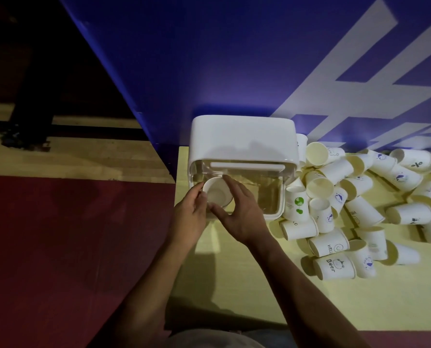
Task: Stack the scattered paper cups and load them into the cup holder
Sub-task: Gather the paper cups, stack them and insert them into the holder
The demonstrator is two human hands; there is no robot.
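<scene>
Fingers [201,190] of the left hand [190,217] curl against the left side of a paper cup [217,195]. The right hand [242,217] brackets it from the other side, forefinger over the far rim and thumb under the near one. Both hands are therefore grasping the same cup, whose open mouth faces up at the camera. The cup sits at the left end of the cup holder [242,139], a white box with a clear front just above the middle of the frame. Whether it is a single cup or the top of a nested stack cannot be told, nor whether it is fully inside the clear compartment. The likeliest trouble is a squeeze: thin paper rims buckle under two opposed grips, and an oval rim would probably jam against the holder's wall or refuse the next cup. A tilted entry could also wedge it crookedly. The holder looks light, so a firm push might slide it along the yellow surface [234,285] into the scattered cups [360,197] heaped against its right side, sending some rolling toward the surface's near edge, low in the frame.
</scene>
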